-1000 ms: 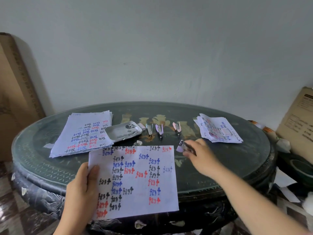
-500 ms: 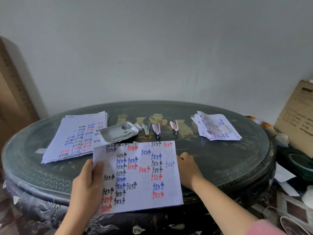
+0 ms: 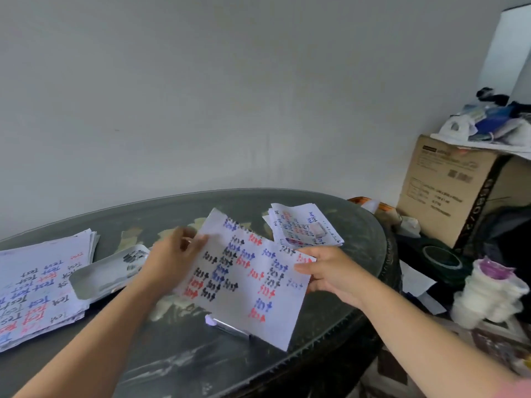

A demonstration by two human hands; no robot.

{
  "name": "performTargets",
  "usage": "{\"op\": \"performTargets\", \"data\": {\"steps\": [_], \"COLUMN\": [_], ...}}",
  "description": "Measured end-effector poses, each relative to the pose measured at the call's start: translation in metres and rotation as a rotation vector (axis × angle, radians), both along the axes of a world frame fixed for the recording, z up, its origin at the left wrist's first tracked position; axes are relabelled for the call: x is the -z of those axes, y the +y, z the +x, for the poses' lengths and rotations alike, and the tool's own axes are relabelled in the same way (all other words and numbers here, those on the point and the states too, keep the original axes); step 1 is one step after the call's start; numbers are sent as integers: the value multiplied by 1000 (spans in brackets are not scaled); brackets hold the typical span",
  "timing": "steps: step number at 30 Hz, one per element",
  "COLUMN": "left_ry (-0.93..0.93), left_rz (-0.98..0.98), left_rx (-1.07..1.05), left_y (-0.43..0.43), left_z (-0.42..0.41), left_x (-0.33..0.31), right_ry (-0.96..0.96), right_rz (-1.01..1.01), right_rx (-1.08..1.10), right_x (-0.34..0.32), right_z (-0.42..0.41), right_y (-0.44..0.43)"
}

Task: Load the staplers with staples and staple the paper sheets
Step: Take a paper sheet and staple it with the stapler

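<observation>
Both hands are on the same set of paper sheets (image 3: 247, 277), the one scribbled all over with "test" in black, blue and red. The left hand (image 3: 172, 257) has its fingers closed on the far-left edge, thumb on top, and the right hand (image 3: 330, 271) pinches the right edge, thumb on the written side and the other fingers underneath. The set is lifted off the table (image 3: 330, 326) and tilted, its near corner hanging low toward the table's near-right rim. Just under that near edge a stapler (image 3: 227, 327) lies on the glass, a lilac tip and a shiny metal body, partly hidden by the paper, so I can't tell if it's open or loaded. Left of the left hand there's a small white tray (image 3: 106, 274) with some dark bits in it, blurry, probably staples but can't say for sure. The tray's near-left part sits on a big pile of written sheets (image 3: 37, 285) at the left side of the table. Far right on the table, just beyond the right hand, is a smaller stack of papers (image 3: 304, 225) with a little pale block lying on top. Off the table to the right, a cardboard box (image 3: 448, 188) with stuff piled on it stands against the wall.
</observation>
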State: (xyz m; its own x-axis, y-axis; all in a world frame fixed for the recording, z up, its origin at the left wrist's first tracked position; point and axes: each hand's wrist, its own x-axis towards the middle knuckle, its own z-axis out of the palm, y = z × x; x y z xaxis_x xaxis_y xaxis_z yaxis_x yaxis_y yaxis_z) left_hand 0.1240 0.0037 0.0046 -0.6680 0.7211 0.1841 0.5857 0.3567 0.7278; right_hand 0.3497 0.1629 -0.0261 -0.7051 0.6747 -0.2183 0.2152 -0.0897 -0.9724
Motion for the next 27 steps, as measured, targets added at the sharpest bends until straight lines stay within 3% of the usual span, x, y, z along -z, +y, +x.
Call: {"op": "performTargets", "data": {"steps": [3, 6, 8, 11, 12, 15, 17, 23, 27], "left_ry": [-220, -715, -922, -871, -821, -742, -709, -623, -584], "left_rz": [133, 63, 27, 89, 107, 120, 88, 49, 29], "left_rx": [-66, 55, 141, 91, 47, -33, -44, -9, 8], "left_y": [59, 110, 138, 180, 191, 217, 229, 253, 264], "left_z": [-11, -3, 8, 8, 3, -19, -32, -45, -35], "left_x": [2, 15, 29, 53, 58, 70, 72, 73, 74], "right_ry": [166, 254, 275, 151, 26, -494, -651, -713, -581], "right_rz": [-145, -214, -251, -184, -46, 650, 866, 1059, 890], "right_rx": [222, 344, 375, 397, 455, 507, 408, 307, 513], "right_x": [11, 23, 31, 37, 41, 55, 65, 84, 83], "right_z": [5, -3, -12, -26, -30, -38, -45, -67, -59], "right_y": [33, 61, 80, 107, 121, 167, 186, 207, 219]}}
